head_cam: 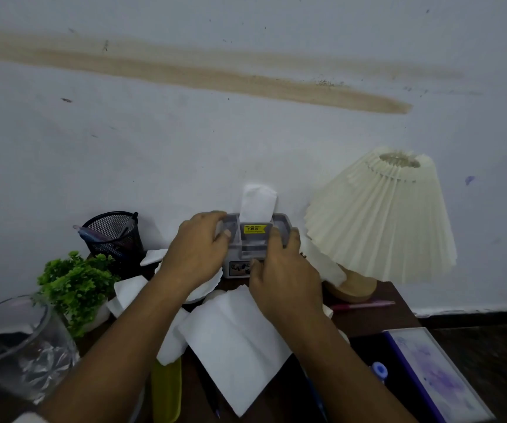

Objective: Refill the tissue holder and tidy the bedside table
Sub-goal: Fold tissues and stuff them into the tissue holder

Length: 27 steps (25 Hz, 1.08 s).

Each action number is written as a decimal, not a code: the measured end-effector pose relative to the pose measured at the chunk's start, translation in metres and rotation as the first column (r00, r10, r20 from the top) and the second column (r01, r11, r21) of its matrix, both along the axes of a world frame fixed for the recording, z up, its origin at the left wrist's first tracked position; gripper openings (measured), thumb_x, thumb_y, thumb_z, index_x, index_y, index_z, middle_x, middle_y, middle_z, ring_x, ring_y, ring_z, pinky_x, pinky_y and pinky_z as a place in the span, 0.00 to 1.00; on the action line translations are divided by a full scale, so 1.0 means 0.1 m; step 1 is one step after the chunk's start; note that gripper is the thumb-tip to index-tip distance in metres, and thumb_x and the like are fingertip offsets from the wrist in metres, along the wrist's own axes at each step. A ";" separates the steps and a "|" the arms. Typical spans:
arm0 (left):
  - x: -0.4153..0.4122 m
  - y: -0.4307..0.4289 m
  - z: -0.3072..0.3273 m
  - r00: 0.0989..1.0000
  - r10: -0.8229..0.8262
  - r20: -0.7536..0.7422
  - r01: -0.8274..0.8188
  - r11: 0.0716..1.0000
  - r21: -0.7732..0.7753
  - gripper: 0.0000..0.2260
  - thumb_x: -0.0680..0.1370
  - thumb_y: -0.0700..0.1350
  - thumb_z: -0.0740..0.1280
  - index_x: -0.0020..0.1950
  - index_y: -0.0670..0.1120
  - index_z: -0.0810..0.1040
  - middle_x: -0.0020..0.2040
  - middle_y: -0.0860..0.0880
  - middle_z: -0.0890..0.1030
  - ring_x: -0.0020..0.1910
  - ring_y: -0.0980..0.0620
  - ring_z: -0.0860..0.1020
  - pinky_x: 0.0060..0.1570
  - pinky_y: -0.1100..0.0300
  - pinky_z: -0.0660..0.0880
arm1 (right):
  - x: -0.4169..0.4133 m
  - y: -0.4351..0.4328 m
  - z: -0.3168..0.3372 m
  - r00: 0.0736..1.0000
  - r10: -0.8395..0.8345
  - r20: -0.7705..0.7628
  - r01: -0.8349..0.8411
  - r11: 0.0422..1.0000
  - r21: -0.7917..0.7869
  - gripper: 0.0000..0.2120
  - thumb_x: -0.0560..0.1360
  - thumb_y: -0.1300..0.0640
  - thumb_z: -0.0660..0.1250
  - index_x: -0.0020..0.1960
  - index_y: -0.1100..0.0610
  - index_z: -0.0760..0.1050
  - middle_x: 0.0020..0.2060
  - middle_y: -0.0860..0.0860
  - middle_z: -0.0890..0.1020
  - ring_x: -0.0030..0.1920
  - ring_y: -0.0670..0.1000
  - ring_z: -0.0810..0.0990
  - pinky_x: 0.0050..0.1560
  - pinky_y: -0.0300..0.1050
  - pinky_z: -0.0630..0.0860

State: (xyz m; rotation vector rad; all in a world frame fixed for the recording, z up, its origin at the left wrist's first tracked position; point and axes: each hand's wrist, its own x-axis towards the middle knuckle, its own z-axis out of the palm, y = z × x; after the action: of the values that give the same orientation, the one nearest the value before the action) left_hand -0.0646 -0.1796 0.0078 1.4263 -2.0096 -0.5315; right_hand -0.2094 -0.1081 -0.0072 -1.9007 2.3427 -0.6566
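Holding the tissue holder (pixel 253 244) from both ends, the person has it at the far edge of the worktop (pixel 368 322), close against the wall and between the mesh pen cup (pixel 113 236) and the lamp (pixel 383 215). The left hand (pixel 195 254) has its grip closed round the holder's left end, fingers curled over the top and thumb on the near face. The right hand (pixel 282 279) has its grip closed round the right end in the same way, thumb low on the front.

One tissue (pixel 258 203) stands upright out of the slot, so the refill looks largely done. How full the holder is inside cannot be told.

The tidying looks barely begun. A large loose tissue (pixel 237 340) lies spread in the middle of the worktop under the right forearm, and more crumpled tissues (pixel 130 291) lie toward the left edge beside the small plant (pixel 75 285). A pink pen (pixel 362 306) lies out near the lamp base, apart from the pen cup. A notebook (pixel 438 377) sits at the near right corner and a glass vase (pixel 11 340) at the near left.
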 end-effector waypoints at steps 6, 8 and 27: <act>0.00 0.31 -0.13 0.991 0.036 -0.126 -0.028 0.998 0.064 0.17 0.84 0.44 0.60 0.73 0.46 0.73 0.66 0.47 0.79 0.60 0.54 0.75 0.56 0.62 0.68 | -0.15 0.10 -0.02 0.982 0.013 0.190 -0.002 0.998 -0.058 0.24 0.80 0.51 0.63 0.73 0.55 0.62 0.67 0.55 0.71 0.56 0.56 0.80 0.47 0.47 0.76; 0.00 0.35 -0.13 0.988 0.051 -0.145 -0.041 0.997 0.072 0.18 0.84 0.43 0.60 0.74 0.46 0.72 0.67 0.48 0.79 0.63 0.54 0.75 0.56 0.64 0.65 | -0.17 0.10 -0.02 0.975 0.026 0.222 -0.011 0.998 -0.067 0.20 0.80 0.53 0.63 0.70 0.56 0.66 0.64 0.54 0.73 0.55 0.55 0.80 0.45 0.46 0.74; 0.17 0.40 -0.12 0.990 0.096 -0.102 -0.110 0.982 -0.153 0.18 0.82 0.44 0.62 0.73 0.47 0.74 0.72 0.45 0.74 0.73 0.44 0.69 0.69 0.49 0.68 | -0.17 0.22 0.02 0.984 0.169 0.062 -0.163 0.982 -0.092 0.22 0.80 0.56 0.61 0.72 0.53 0.64 0.60 0.52 0.75 0.49 0.54 0.79 0.41 0.46 0.75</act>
State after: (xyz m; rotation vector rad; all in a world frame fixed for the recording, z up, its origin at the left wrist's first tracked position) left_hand -0.0475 -0.1395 -0.0039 1.3744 -1.8493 -0.3784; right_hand -0.2268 -0.0861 -0.0048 -2.0459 2.1177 -0.8054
